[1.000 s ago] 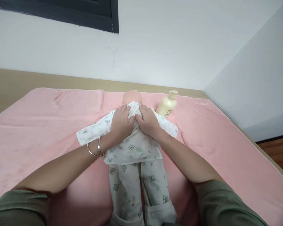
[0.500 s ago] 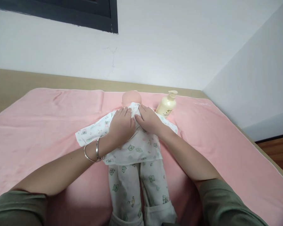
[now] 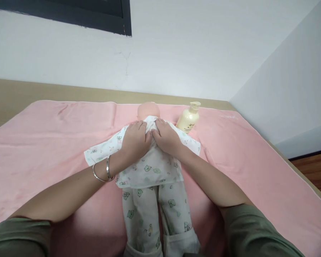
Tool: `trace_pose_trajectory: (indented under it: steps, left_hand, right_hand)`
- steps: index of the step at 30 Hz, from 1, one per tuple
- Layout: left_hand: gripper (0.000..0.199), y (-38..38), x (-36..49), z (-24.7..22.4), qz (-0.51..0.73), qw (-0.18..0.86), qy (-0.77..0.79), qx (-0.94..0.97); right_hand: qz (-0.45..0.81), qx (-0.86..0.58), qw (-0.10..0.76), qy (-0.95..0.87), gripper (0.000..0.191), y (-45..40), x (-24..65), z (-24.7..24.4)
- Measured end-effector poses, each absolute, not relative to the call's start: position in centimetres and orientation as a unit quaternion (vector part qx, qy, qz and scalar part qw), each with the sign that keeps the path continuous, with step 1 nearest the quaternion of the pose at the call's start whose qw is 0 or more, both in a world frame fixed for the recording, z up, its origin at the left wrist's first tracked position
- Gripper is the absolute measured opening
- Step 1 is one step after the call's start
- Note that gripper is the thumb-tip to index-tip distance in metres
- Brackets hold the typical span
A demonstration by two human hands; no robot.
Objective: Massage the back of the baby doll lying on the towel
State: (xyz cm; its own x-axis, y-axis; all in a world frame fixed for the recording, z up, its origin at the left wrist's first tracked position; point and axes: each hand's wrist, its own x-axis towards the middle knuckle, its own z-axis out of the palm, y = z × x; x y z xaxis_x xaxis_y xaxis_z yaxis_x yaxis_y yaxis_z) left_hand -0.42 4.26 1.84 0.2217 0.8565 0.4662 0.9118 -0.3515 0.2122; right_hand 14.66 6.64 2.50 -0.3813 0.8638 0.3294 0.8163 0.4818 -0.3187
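Note:
A baby doll (image 3: pixel 148 110) lies lengthwise in front of me, its bare head at the far end. It wears a white shirt (image 3: pixel 152 167) and matching trousers (image 3: pixel 144 217), both printed with small green animals. My left hand (image 3: pixel 136 138) rests on the left side of the shirt's upper part, with fingers slightly bent and thumb toward the middle. On the other side, my right hand (image 3: pixel 166 137) lies over the cloth, its thumb close to the left one. Between the thumbs the cloth is creased. The fingertips are partly hidden.
A pale yellow pump bottle (image 3: pixel 188 119) leans beside the doll's right-hand sleeve. Beneath everything is a pink sheet (image 3: pixel 56 142) on a wooden surface (image 3: pixel 10 92). A white wall (image 3: pixel 176 53) with a dark frame (image 3: pixel 96 18) rises behind.
My fingers have drawn in and bent a little on the shirt, and the cloth between my hands has shifted. The view has moved slightly; the doll and bottle stay in place.

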Motion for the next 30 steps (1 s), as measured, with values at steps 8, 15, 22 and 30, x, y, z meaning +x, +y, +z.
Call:
trace_pose_trajectory:
  steps: [8, 15, 22, 30]
  left_hand:
    - [0.018, 3.4, 0.0, 1.6, -0.293, 0.068, -0.552, -0.778]
    - [0.011, 5.0, -0.6, 2.5, -0.258, -0.042, -0.619, -0.741]
    - [0.017, 4.8, -0.6, 2.2, -0.246, 0.016, -0.598, -0.763]
    - [0.024, 3.1, 0.0, 1.6, -0.286, 0.079, -0.555, -0.777]
  right_hand:
    - [0.034, -0.493, 0.158, -0.855, 0.051, 7.9, 15.4, 3.2]
    - [-0.082, -0.464, 0.136, -0.872, 0.049, 4.4, 14.4, 3.2]
    - [-0.012, -0.483, 0.185, -0.856, 0.044, 5.2, 14.6, 3.0]
    - [0.052, -0.512, 0.191, -0.836, 0.042, 8.0, 15.0, 2.8]
